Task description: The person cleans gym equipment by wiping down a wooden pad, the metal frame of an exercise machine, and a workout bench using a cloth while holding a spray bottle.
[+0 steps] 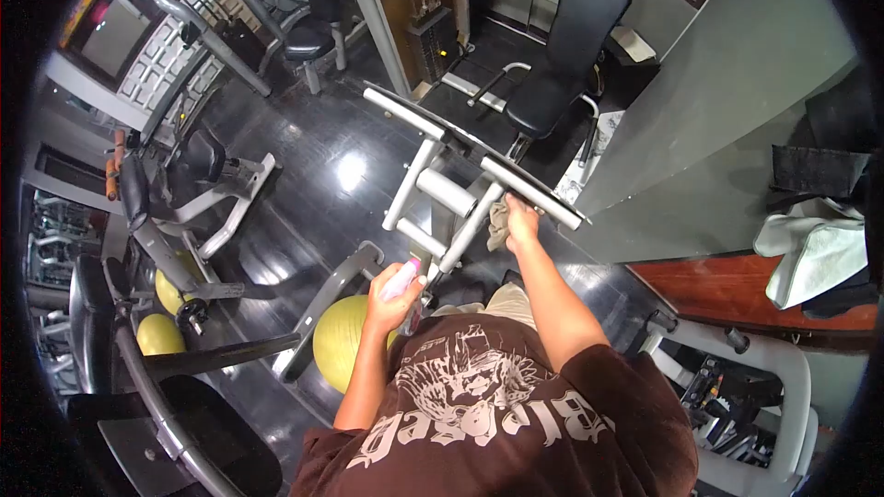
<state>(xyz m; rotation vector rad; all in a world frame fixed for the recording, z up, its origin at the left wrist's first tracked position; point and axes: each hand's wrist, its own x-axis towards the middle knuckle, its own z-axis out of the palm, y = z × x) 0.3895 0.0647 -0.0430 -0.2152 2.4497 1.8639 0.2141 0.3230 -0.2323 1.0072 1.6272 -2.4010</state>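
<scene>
My left hand [391, 299] is closed around a spray bottle [402, 281] with a pink and white top; its lower part is mostly hidden by my fingers. In my right hand [522, 221] is a crumpled beige-brown cloth [498, 225], pressed close to a light grey metal tube of an exercise machine frame [474, 232]. White round tubes and a thick white roller [447, 192] make up this frame in front of me. Whether the cloth touches the tube along its whole length cannot be made out.
A yellow exercise ball [341, 340] lies left of my body. Beyond the frame stands a black padded seat machine [543, 101]. More gym machines [212, 184] fill the left side. At right, a white cloth [810, 244] hangs by a reddish-brown ledge [709, 285], above a grey rack [783, 354].
</scene>
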